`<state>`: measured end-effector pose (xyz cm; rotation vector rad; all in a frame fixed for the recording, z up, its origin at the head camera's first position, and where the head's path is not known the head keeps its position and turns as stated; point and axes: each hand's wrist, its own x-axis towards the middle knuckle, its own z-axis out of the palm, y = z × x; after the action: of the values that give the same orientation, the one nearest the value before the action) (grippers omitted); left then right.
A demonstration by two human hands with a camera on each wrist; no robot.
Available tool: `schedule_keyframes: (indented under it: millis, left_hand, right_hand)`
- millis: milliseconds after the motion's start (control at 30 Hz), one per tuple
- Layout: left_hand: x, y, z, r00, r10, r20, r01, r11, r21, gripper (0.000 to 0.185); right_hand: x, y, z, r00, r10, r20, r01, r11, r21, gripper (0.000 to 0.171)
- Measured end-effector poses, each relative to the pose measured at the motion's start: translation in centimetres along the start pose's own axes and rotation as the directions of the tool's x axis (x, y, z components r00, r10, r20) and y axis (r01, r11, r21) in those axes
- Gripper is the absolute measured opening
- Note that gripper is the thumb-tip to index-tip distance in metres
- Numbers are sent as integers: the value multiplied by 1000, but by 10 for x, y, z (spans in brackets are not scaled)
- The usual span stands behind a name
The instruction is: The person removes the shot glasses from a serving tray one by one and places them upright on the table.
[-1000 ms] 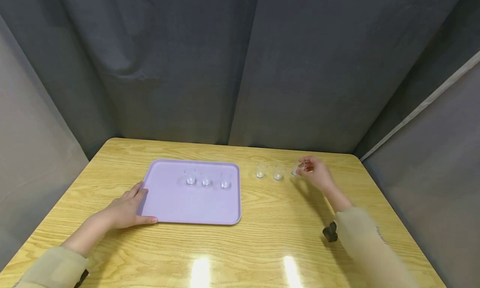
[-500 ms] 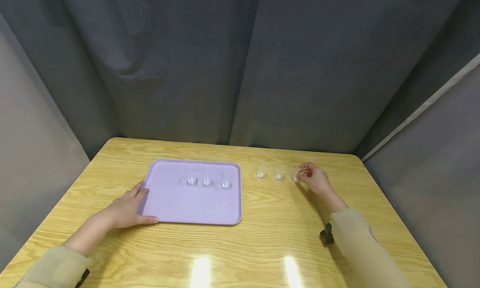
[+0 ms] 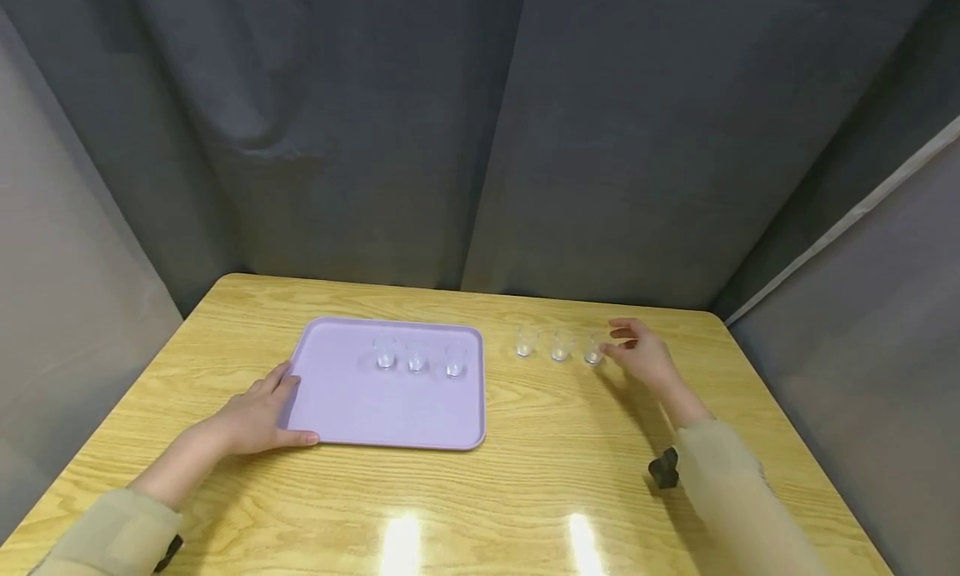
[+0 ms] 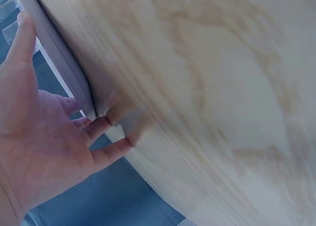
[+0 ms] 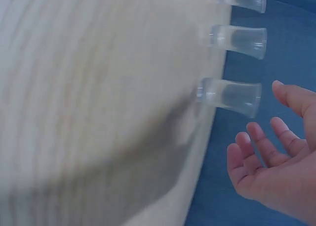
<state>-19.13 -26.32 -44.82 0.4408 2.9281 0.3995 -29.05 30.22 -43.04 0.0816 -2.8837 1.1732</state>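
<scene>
My left hand (image 3: pixel 251 418) lies at the left end of a lilac tray (image 3: pixel 375 418), its fingers spread along the side and its thumb at the near edge. Three small clear glasses stand on the tray: a left one (image 3: pixel 386 355), a middle one (image 3: pixel 416 358) and a right one (image 3: pixel 454 363). To the tray's right, three more glasses stand upright in a row on the table. My right hand (image 3: pixel 641 355) is just beside the rightmost glass (image 5: pixel 232 95) of that row. In the right wrist view its relaxed fingers are apart from this glass.
The other two glasses of the row, one in the middle (image 3: pixel 560 347) and one nearest the tray (image 3: pixel 526 343), stand a little apart. The wooden table (image 3: pixel 337 501) ends at a dark grey curtain (image 3: pixel 360 142) behind. Grey panels flank both sides.
My right hand has set the rightmost glass down toward the near side and let go of it, fingers opening away to the right. The left hand stays at the tray.
</scene>
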Motion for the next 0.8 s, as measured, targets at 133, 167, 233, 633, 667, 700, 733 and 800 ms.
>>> schedule_keyframes:
  millis: [133, 167, 233, 633, 667, 700, 733, 800]
  left_hand:
    - [1, -3, 2, 1000, -3, -2, 3, 1000, -3, 114]
    - [2, -4, 3, 1000, -5, 0, 5, 1000, -5, 114]
    - [2, -5, 4, 1000, -5, 0, 5, 1000, -1, 115]
    - [0, 2, -2, 1000, -12, 14, 12, 1000, 8, 112]
    - [0, 2, -2, 1000, -11, 12, 11, 1000, 4, 112]
    - [0, 2, -2, 1000, -12, 12, 12, 1000, 0, 111]
    - [0, 2, -3, 1000, -12, 13, 12, 1000, -3, 111]
    - [-1, 2, -3, 1000, -15, 15, 15, 1000, -8, 110]
  right_hand:
    - [-6, -15, -10, 1000, -9, 0, 9, 1000, -23, 54]
    - [-8, -19, -12, 1000, -12, 1, 12, 1000, -24, 55]
    - [-11, -26, -16, 1000, -19, 1, 19, 1000, -24, 55]
    - [-28, -69, -19, 993, -120, -16, 121, 991, 53, 51]
    - [-29, -72, -18, 991, -131, -19, 132, 990, 59, 51]
    - [-30, -75, -16, 990, -143, -22, 144, 987, 64, 50]
    - [-31, -78, -15, 988, -155, -26, 156, 985, 74, 49]
    - [-33, -85, -11, 983, -177, -38, 180, 980, 90, 49]
